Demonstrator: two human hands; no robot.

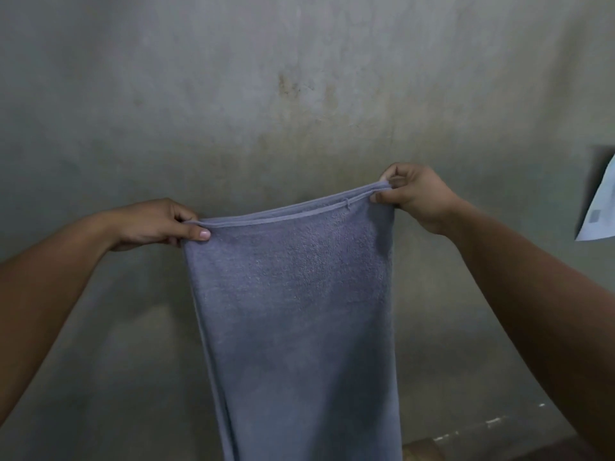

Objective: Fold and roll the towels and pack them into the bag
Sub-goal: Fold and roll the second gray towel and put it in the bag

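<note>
A grey-blue towel [296, 311] hangs in the air in front of me, doubled over so two hemmed edges run along its top. My left hand [159, 224] pinches the top left corner between thumb and fingers. My right hand [416, 197] pinches the top right corner, slightly higher. The towel drops straight down past the bottom edge of the view, so its lower end is hidden. No bag is in view.
A stained grey-green wall [299, 78] fills the background close behind the towel. A white sheet of paper [599, 207] sticks out at the right edge. A strip of floor and a brownish block [422, 452] show at the bottom right.
</note>
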